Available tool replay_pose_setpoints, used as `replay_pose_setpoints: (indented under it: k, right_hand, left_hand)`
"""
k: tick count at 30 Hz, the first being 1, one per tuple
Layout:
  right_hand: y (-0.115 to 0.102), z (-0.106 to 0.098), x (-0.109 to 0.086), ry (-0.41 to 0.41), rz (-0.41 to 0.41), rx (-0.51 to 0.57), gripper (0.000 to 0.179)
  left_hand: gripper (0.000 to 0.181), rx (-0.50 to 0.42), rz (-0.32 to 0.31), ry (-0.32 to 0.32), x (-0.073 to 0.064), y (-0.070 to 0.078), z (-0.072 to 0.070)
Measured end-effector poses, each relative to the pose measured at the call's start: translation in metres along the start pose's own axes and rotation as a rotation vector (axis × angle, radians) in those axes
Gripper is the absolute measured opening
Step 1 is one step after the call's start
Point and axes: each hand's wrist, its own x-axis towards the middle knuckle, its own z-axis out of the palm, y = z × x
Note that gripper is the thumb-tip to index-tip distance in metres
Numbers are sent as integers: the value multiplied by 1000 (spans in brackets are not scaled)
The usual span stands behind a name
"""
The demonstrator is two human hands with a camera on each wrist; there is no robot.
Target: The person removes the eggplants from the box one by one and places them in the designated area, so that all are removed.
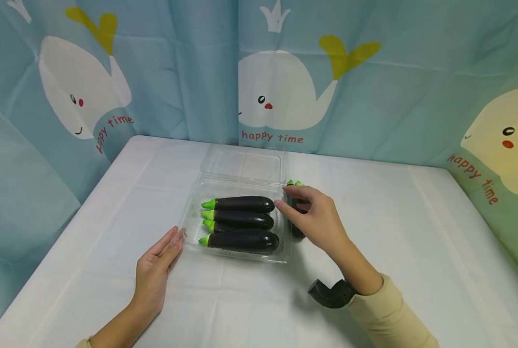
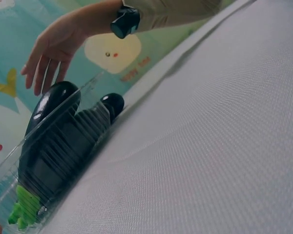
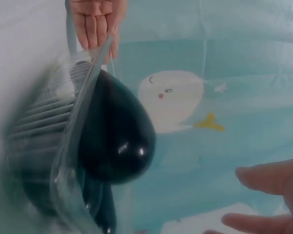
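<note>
A clear plastic clamshell box (image 1: 235, 258) lies on the table with its lid (image 1: 243, 164) folded back. Several toy eggplants (image 1: 243, 240) rest side by side in it, green stems to the left. At the box's left edge, my left hand (image 1: 156, 268) pinches the rim between thumb and fingers. My right hand (image 1: 317, 217) hovers over the right edge, its fingers parted and nothing seen between them. Beneath and behind that hand, more eggplants (image 1: 298, 233) lie outside the box, partly hidden. In the right wrist view one eggplant's rounded end (image 3: 119, 131) stands above the rim.
White cloth covers the table (image 1: 394, 232). A blue curtain (image 1: 207, 72) printed with whales hangs along the back and sides. A black band with a curved piece (image 1: 333, 293) sits on my right wrist.
</note>
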Motion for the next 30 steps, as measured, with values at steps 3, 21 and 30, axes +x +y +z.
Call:
replay_pose_setpoints:
  k: [3,21,30]
  right_hand:
    - [-3,3,-1,-38,-6,1,38]
    - [-6,26,-1,-513,-249,-58,46]
    - [-4,37,2,-566,-275,-87,42]
  left_hand:
    - [47,-4,-1,1,0,0,0]
    - [47,1,1,-11,-1,1,0]
    - [47,10,-1,-2,-1,1,1]
